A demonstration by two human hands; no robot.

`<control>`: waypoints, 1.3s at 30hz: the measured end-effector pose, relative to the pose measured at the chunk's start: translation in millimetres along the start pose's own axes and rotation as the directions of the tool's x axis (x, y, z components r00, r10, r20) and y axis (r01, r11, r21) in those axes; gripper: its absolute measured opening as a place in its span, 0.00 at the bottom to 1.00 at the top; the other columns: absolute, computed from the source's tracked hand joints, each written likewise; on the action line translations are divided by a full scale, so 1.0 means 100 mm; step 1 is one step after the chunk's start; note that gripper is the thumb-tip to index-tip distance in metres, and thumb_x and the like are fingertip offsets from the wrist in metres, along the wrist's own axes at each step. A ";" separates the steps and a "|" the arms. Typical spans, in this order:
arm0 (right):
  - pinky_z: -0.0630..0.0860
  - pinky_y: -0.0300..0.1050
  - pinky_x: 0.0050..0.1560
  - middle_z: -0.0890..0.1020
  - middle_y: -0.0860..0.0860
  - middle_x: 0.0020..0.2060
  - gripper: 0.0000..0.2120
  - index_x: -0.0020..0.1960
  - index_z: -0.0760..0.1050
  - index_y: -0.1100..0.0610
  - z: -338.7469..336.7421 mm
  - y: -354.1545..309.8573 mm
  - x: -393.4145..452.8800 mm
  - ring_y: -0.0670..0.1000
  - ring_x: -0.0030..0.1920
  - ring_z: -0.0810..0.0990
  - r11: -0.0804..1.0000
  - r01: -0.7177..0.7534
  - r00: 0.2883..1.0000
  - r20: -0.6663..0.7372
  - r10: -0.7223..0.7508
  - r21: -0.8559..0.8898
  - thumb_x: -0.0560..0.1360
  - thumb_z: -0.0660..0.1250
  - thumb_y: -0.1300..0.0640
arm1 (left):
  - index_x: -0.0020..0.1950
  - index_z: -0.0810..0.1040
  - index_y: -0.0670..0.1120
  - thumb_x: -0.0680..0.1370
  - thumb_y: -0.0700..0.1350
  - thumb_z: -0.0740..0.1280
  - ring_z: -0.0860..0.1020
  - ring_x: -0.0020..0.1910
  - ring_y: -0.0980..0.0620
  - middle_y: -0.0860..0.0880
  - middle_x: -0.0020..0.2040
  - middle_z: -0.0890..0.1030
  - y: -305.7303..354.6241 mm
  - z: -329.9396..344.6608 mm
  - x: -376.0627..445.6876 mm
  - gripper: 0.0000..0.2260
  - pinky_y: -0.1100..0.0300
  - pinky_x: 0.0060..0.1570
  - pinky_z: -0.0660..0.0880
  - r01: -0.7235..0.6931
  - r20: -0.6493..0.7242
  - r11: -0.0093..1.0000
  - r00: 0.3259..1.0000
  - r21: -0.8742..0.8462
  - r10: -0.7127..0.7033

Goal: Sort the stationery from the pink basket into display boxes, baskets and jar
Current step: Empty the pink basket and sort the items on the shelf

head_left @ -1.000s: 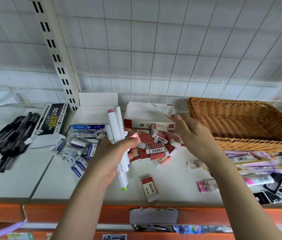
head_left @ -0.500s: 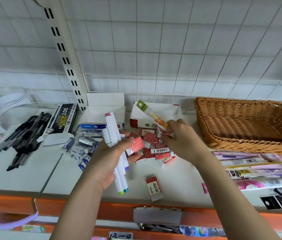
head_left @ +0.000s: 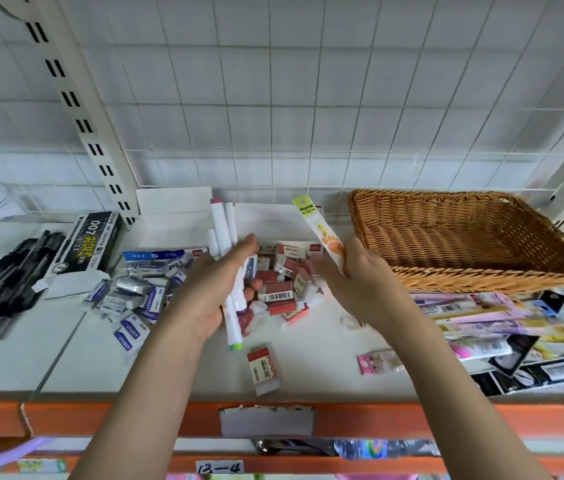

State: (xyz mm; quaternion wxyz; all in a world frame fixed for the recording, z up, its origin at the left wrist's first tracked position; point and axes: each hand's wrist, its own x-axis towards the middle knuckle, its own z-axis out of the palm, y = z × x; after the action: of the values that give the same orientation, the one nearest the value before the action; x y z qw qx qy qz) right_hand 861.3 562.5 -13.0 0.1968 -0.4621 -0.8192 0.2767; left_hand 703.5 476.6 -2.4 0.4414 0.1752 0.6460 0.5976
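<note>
A bundle of white markers (head_left: 226,237) is gripped in the left hand (head_left: 209,294), the fingers curled round the middle of the barrels; the capped ends stick out above the thumb and below the palm. A slim packet (head_left: 318,233) with a green top and orange print is pinched in the right hand (head_left: 360,289), its lower end hidden behind the fingers, its top tilted up and left. The packet is held just left of the wicker basket (head_left: 464,268). Red erasers (head_left: 277,289) are heaped on the shelf (head_left: 325,358) between the hands, in front of a red-edged box (head_left: 315,249).
</note>
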 end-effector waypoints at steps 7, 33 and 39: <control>0.60 0.42 0.27 0.72 0.49 0.36 0.11 0.41 0.61 0.52 0.04 0.23 -0.23 0.49 0.30 0.71 0.990 0.133 0.991 -0.005 -0.133 0.052 0.79 0.60 0.50 | 0.48 0.79 0.41 0.67 0.52 0.67 0.69 0.24 0.55 0.48 0.32 0.75 -0.20 -0.12 -0.19 0.17 0.69 0.21 0.67 0.039 0.085 0.951 0.996 -0.306 -0.013; 0.65 0.36 0.28 0.66 0.43 0.27 0.11 0.43 0.64 0.55 0.34 -0.05 -0.64 0.43 0.27 0.65 0.998 -0.042 0.993 -0.115 0.037 -0.045 0.78 0.62 0.51 | 0.41 0.80 0.51 0.75 0.48 0.67 0.80 0.37 0.59 0.55 0.32 0.82 0.01 -0.23 -0.02 0.05 0.64 0.36 0.72 -0.305 0.163 0.903 0.950 0.304 0.266; 0.62 0.38 0.26 0.65 0.43 0.25 0.12 0.40 0.62 0.52 0.39 -0.11 -0.58 0.43 0.25 0.65 0.998 -0.038 0.991 -0.133 0.031 -0.052 0.78 0.62 0.52 | 0.48 0.75 0.49 0.77 0.46 0.65 0.74 0.32 0.66 0.51 0.40 0.78 -0.11 -0.21 0.06 0.01 0.78 0.29 0.67 -0.531 0.317 0.694 0.847 0.486 0.427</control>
State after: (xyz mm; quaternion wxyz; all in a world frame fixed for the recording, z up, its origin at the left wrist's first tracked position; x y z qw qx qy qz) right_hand 860.6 497.4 -40.0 0.2331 -0.4988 -0.8034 0.2265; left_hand 687.4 466.1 -16.8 0.2551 0.5116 0.6801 0.4590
